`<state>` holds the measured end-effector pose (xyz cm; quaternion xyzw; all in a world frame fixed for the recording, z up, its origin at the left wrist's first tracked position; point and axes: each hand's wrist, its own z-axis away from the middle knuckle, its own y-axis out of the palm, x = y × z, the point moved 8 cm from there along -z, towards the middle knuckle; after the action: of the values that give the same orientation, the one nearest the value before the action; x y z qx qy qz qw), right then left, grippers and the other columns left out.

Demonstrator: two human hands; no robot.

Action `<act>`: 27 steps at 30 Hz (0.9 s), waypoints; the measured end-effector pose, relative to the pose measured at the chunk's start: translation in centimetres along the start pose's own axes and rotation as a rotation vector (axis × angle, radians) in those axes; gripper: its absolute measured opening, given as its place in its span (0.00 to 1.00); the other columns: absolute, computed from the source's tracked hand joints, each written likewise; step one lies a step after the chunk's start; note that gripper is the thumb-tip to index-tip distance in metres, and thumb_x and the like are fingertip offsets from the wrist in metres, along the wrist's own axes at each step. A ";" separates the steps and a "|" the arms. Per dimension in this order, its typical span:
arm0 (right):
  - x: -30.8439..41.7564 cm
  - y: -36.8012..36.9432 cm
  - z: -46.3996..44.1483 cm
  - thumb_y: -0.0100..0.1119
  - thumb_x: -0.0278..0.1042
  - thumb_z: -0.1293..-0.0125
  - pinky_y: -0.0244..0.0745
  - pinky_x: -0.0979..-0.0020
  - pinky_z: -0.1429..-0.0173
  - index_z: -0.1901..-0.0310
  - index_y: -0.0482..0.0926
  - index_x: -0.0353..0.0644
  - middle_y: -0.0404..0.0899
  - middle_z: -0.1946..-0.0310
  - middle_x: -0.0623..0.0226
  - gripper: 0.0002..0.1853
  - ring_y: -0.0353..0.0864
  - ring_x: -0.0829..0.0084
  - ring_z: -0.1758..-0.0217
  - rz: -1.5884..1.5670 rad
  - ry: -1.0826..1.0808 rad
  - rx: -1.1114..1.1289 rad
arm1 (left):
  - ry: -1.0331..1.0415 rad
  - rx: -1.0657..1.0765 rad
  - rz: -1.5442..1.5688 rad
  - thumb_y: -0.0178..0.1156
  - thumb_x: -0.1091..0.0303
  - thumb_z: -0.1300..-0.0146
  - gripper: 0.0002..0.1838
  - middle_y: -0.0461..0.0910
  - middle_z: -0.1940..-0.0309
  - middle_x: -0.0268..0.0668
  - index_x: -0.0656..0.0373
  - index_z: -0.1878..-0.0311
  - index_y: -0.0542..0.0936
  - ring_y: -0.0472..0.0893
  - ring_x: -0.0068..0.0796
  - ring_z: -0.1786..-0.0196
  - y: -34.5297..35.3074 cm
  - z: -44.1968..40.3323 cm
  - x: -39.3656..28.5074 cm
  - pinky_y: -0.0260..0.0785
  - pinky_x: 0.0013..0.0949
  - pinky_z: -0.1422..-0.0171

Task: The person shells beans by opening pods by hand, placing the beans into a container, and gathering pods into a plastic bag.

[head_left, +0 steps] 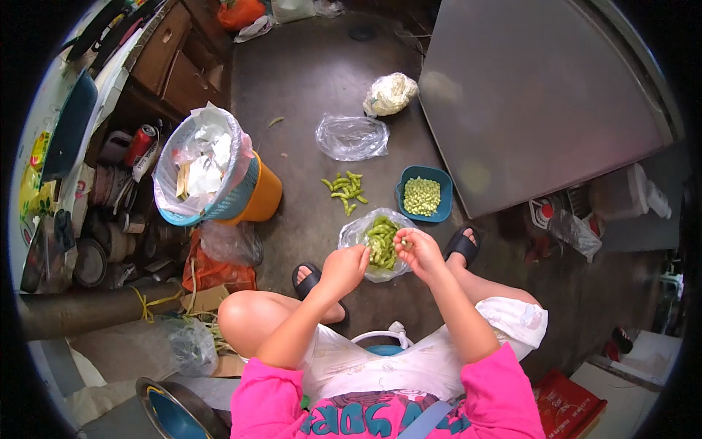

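Note:
Green bean pods (381, 245) fill an open clear plastic bag (353, 233) on the floor between my feet. My left hand (348, 268) is at the bag's left side, its fingers closed in a pinch; what they hold, if anything, is hidden. Over the bag's right edge, my right hand (419, 254) is closed with a small pale-green piece at its fingertips, too small to name surely. Beyond it, a blue square basin (404, 209) holds shelled green beans (422, 196). A small heap of loose pods (346, 192) lies on the floor to the left of the basin.
A crumpled clear bag (352, 137) and a whitish wrapped bundle (391, 94) lie farther out. At left stand a lined blue waste basket (235, 197) and an orange bin (265, 192). A large grey panel (541, 110) borders the right side.

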<state>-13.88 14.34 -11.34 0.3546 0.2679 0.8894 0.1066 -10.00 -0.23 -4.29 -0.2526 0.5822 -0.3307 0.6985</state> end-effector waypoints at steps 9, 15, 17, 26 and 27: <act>0.5 -10.5 -7.5 0.41 0.33 0.36 0.72 0.61 0.51 0.58 0.66 0.28 0.70 0.59 0.48 0.14 0.72 0.54 0.57 -0.537 -0.091 -0.144 | -0.047 0.217 -0.118 0.50 0.59 0.42 0.14 0.77 0.73 0.49 0.59 0.64 0.77 0.77 0.49 0.68 7.7 -1.1 3.4 0.68 0.46 0.63; 4.5 -9.6 -8.2 0.46 0.40 0.37 0.59 0.49 0.39 0.35 0.32 0.43 0.33 0.35 0.45 0.39 0.55 0.45 0.38 -0.464 -0.196 -0.367 | -0.180 0.259 0.099 0.50 0.60 0.43 0.16 0.77 0.64 0.51 0.60 0.58 0.75 0.76 0.48 0.58 9.4 -2.4 7.4 0.67 0.43 0.54; 2.5 -9.8 -9.7 0.47 0.40 0.37 0.62 0.51 0.41 0.38 0.43 0.39 0.46 0.39 0.48 0.33 0.60 0.48 0.42 -0.482 -0.135 -0.426 | -0.296 0.258 0.209 0.49 0.60 0.43 0.17 0.76 0.62 0.51 0.60 0.55 0.75 0.75 0.47 0.56 9.4 -3.4 9.5 0.67 0.42 0.51; -2.0 -5.5 -14.4 0.53 0.35 0.40 0.75 0.72 0.64 0.57 0.70 0.35 0.75 0.63 0.62 0.14 0.77 0.69 0.64 0.075 -0.078 -0.203 | -0.541 -0.127 0.290 0.53 0.65 0.49 0.17 0.77 0.61 0.46 0.59 0.55 0.74 0.75 0.43 0.55 9.6 -8.0 19.0 0.67 0.39 0.50; -2.3 -5.3 -15.4 0.53 0.34 0.41 0.74 0.74 0.66 0.55 0.71 0.35 0.76 0.64 0.62 0.15 0.77 0.72 0.65 0.215 -0.062 -0.194 | -0.528 -0.135 0.255 0.54 0.66 0.50 0.17 0.76 0.60 0.46 0.59 0.55 0.74 0.74 0.43 0.53 9.5 -8.8 19.1 0.66 0.39 0.49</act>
<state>-22.82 11.70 -24.87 0.3968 0.1378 0.9060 0.0530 -15.07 -8.14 -25.37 -0.3007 0.4279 -0.1237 0.8433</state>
